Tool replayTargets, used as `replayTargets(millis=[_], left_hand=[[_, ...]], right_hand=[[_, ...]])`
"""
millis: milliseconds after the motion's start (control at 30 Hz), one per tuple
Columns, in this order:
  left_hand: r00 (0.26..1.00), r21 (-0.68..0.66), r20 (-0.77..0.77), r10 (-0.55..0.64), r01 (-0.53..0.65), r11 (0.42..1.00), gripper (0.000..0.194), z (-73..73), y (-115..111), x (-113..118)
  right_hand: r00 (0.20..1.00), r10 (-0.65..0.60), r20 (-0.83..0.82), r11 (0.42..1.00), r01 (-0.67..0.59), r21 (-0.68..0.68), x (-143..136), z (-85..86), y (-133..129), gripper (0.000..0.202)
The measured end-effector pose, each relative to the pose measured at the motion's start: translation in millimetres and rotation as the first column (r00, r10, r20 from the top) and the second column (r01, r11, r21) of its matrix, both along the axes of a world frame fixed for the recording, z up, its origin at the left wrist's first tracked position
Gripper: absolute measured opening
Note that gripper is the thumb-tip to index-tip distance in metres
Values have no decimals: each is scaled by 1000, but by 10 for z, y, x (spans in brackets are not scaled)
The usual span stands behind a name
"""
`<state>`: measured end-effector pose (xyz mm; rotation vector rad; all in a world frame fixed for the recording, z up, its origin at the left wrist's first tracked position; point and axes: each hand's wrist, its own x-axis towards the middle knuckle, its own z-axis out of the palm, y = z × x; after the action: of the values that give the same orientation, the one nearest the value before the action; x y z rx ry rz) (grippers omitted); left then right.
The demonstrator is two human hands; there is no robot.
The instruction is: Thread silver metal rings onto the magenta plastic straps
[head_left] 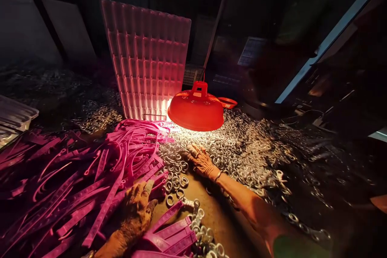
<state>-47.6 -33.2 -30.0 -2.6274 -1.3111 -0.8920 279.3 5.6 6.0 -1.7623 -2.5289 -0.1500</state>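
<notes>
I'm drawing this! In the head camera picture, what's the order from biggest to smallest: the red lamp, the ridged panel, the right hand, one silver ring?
From largest to smallest, as they look:
1. ridged panel
2. red lamp
3. right hand
4. one silver ring

My left hand (139, 205) is at seven o'clock, touching the pink straps (111, 189) heaped toward eight. My right hand (201, 162), at six, reaches into the metal rings (254, 141) spread toward four across the counter (198, 193). A red lamp (196, 111) hangs just above it, mid-view; a ridged pink panel (148, 56) stands upright at eleven.
</notes>
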Motion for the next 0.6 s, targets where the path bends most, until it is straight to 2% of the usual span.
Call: replayTargets(millis=[100,233,300,367,433,467,533,567,600], left_hand=[[999,79,-49,-3,7,997,42,-81,-4,-9],[1000,99,1,10,-10,995,40,-145,4,4],[997,29,71,37,-39,999,38,-150,-7,26],[989,-40,134,63,-58,998,37,-140,-22,52],[979,-71,183,94,-82,994,37,-125,-31,74],[975,-72,195,110,-98,993,37,-118,-30,84],[972,-51,195,132,-125,991,36,-115,-21,97],[973,-33,188,138,-134,990,36,-119,-13,101],[974,-11,179,140,-140,990,35,-128,-5,101]], right_hand=[[1000,-22,12,1000,22,4,117,85,304,54],[976,-215,-37,976,217,34,137,222,644,39],[954,-293,-60,954,296,49,54,276,687,36],[954,-291,-73,953,296,68,-95,279,587,38],[985,-136,-108,986,145,87,-288,211,366,40],[991,3,-135,995,10,96,-389,153,235,41],[940,285,-187,959,-276,70,-560,15,6,46],[910,359,-208,933,-359,39,-615,-51,-67,52],[901,378,-212,922,-387,-1,-642,-106,-99,58]])
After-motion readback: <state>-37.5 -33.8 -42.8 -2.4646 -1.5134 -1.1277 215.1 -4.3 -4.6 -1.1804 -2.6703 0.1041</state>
